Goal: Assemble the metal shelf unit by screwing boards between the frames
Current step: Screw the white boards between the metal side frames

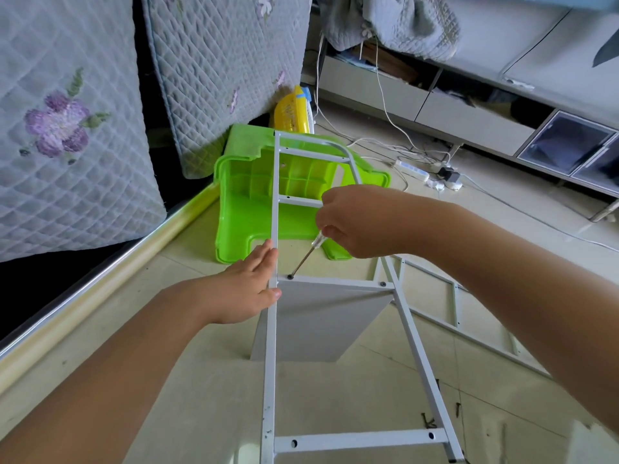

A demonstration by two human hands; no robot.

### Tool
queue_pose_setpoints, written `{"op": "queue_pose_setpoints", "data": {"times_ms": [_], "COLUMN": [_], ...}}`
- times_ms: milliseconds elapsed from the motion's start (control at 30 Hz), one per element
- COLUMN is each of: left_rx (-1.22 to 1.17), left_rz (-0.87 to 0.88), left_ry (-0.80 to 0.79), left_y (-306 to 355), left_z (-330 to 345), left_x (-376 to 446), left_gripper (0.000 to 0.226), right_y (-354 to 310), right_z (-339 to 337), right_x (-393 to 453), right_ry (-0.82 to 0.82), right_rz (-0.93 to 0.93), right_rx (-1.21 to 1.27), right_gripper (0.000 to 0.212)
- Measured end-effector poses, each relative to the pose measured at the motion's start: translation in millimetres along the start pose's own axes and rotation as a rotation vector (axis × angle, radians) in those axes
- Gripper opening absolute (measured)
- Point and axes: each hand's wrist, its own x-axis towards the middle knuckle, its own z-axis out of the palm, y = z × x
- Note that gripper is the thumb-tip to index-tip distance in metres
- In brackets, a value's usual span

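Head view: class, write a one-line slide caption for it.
Right hand drives a screwdriver into a frame rung screw while the left hand steadies it.

A home living room: quilted floral covers (73,128) drape the furniture, a low TV cabinet (469,118) lines the wall, a power strip (412,169) lies on tiled floor (201,380).

Both forearms are bare down to the hands, the left hand (246,289) and right hand (351,222), with no sleeves in view.
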Motion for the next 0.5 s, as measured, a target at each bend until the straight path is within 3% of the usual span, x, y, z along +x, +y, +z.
{"op": "queue_pose_setpoints", "data": {"times_ms": [133, 433, 500], "left_rx": [0.013, 0.093, 0.109], "left_rz": [-0.005, -0.007, -0.011], "left_ry": [-0.005, -0.014, -0.015], "left_y": [2, 7, 7], "left_z": [-3, -9, -8], "left_x": [0, 0, 1], "left_gripper": [0.066, 0.065, 0.065], "right_y": [-5, 4, -1], "right_z": [-4, -4, -7], "right_x": [4, 16, 17], "right_ry": [0.011, -0.192, -0.201], "right_rz": [-0.059, 0.119, 0.125], "right_rx": [-0.042, 0.229, 0.196], "right_gripper": [0.028, 0.032, 0.032]}}
